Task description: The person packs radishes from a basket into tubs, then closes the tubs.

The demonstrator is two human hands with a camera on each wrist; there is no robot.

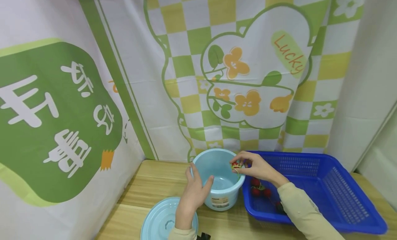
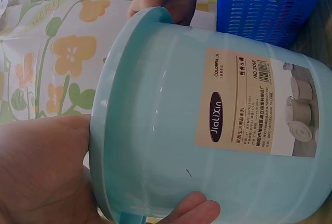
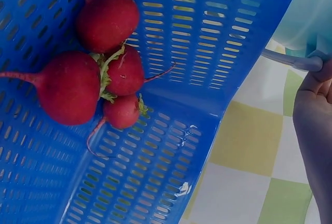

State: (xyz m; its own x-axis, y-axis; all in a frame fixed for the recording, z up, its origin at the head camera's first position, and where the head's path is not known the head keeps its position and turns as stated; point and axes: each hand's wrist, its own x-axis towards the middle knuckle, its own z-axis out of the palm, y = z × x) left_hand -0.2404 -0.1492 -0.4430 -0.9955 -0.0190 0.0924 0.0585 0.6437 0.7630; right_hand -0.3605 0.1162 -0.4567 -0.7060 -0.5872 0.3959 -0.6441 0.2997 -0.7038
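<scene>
A light-blue plastic bucket (image 1: pixel 221 195) with a paper label (image 2: pixel 259 102) stands upright on the table. My left hand (image 1: pixel 193 193) grips its left rim, the fingers down the outer wall and the thumb over the rim. At the opposite side my right hand (image 1: pixel 252 166) pinches a small radish (image 1: pixel 236 165), red with yellow-green stalks, over the rim; the fingers hide much of it. Next to the bucket, a blue perforated basket (image 1: pixel 319 193) holds several red radishes (image 3: pixel 70 86) with thin roots and short green tops, in the corner nearest the bucket.
A round light-blue lid (image 1: pixel 158 217) lies flat on the wooden table (image 1: pixel 161 172), left of the bucket and partly behind my left wrist. A small black object (image 1: pixel 203 236) shows at the bottom edge. Printed cloth (image 1: pixel 198 40) hangs close behind the bucket and basket.
</scene>
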